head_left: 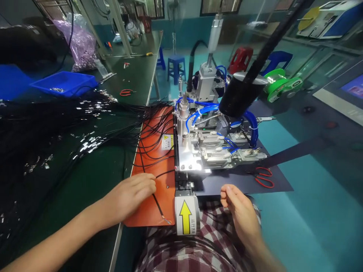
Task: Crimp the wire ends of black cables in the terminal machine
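Note:
My left hand [138, 192] is over the orange board [166, 202], its fingers closed around a black cable [165, 173]. That cable runs right from the fingertips to the machine's edge. Below the hand lies a cable end [158, 206] with thin bare wires showing; its upper part is hidden by my fingers. My right hand [239, 209] is raised above my lap, in front of the dark plate of the machine [193, 151]. Its fingers are curled in against the thumb, and whether something small is between them is hidden. Several more black cables [153, 128] lie across the board into the machine.
Red-handled scissors [265, 177] lie on the dark plate [227, 183]. A yellow arrow label [185, 217] sits at the machine's front. Left, the green table [93, 181] bears cable bundles, red pliers [127, 92] and a blue tray [66, 83]. A black lamp [241, 96] overhangs the machine.

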Demonstrator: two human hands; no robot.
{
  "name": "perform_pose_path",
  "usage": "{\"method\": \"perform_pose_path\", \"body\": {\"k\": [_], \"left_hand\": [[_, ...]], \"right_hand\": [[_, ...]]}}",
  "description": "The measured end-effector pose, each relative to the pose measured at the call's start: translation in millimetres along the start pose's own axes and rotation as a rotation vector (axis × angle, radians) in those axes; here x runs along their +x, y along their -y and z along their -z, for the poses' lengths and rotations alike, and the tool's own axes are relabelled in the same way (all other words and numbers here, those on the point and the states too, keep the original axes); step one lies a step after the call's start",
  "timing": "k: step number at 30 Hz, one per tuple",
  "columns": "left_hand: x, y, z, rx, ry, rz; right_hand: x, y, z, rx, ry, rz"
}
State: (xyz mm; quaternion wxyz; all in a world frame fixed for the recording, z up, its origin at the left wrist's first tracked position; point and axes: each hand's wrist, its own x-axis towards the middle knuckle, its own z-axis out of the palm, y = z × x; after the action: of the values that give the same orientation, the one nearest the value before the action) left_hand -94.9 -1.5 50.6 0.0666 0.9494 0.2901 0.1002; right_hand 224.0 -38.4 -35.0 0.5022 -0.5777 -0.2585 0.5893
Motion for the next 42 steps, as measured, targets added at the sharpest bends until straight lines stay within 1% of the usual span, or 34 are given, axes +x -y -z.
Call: {"method": "perform_pose_path", "body": {"k": [2, 3, 4, 5, 6, 7, 8, 9, 11, 13, 14, 16, 18, 19, 21, 23, 26, 28, 30, 32, 33, 34, 38, 42], "left_hand": [[5, 1, 15.6, -0.042, -0.246, 0.04], [7, -3, 24.3, -0.04, -0.337, 0.079], [11, -11, 32.2, -0.032, -0.412, 0.11], [14, -21, 38.2, -0.03, -0.432, 0.095], [18, -34, 41.4, -0.014, -0.457, 0.157], [21, -47, 41.4, -0.011, -0.456, 0.196], [26, -60, 38.1, -0.041, -0.362, 0.128], [30, -70, 31.9, -0.075, -0.303, 0.02], [36, -84, 13.8, -0.143, -0.218, -0.009], [38, -86, -6.5, -0.24, -0.132, 0.028], [38, -84, -15.6, -0.272, -0.114, 0.058], [34, -79, -29.7, -0.286, -0.115, 0.13], [28, -75, -38.2, -0.248, -0.141, 0.181], [26, -74, -40.8, -0.226, -0.154, 0.197], [23, -75, -43.8, -0.193, -0.178, 0.232], [25, -77, -44.4, -0.176, -0.193, 0.258], [37, -80, -40.2, -0.202, -0.166, 0.266], [50, -83, -34.4, -0.301, -0.107, 0.302], [63, -85, -28.8, -0.485, -0.01, 0.379], [72, -86, -25.6, -0.664, 0.074, 0.445], [75, -85, -25.3, -0.729, 0.089, 0.464], [76, -85, -25.7, -0.775, 0.086, 0.477], [77, -79, -30.9, -0.912, 0.011, 0.531], [78, -76, -34.0, -1.064, -0.025, 0.633]], "right_hand": [[-2, 5, 0, 0.012, -0.013, 0.017], [-3, 8, 0, 0.012, -0.014, 0.028], [-5, 10, 0, 0.006, -0.011, 0.041], [-6, 12, 0, -0.006, -0.007, 0.053], [-8, 14, -1, -0.02, -0.001, 0.063], [-9, 16, -2, -0.036, 0.008, 0.073], [-11, 18, -4, -0.05, 0.019, 0.086], [-12, 19, -6, -0.062, 0.034, 0.102], [-16, 22, -12, -0.086, 0.078, 0.135], [-21, 23, -18, -0.104, 0.154, 0.148], [-24, 24, -21, -0.11, 0.206, 0.143], [-29, 24, -24, -0.116, 0.323, 0.135], [-33, 22, -26, -0.122, 0.425, 0.146], [-34, 22, -26, -0.13, 0.455, 0.151], [-35, 21, -27, -0.172, 0.447, 0.157], [-35, 21, -30, -0.25, 0.391, 0.168], [-34, 24, -35, -0.343, 0.337, 0.237], [-34, 26, -38, -0.372, 0.334, 0.269], [-33, 29, -39, -0.393, 0.329, 0.279], [-32, 30, -37, -0.38, 0.337, 0.26], [-31, 31, -35, -0.352, 0.339, 0.239], [-30, 32, -33, -0.316, 0.339, 0.212], [-22, 35, -29, -0.171, 0.342, 0.113], [-17, 34, -36, -0.022, 0.45, 0.053]]}}
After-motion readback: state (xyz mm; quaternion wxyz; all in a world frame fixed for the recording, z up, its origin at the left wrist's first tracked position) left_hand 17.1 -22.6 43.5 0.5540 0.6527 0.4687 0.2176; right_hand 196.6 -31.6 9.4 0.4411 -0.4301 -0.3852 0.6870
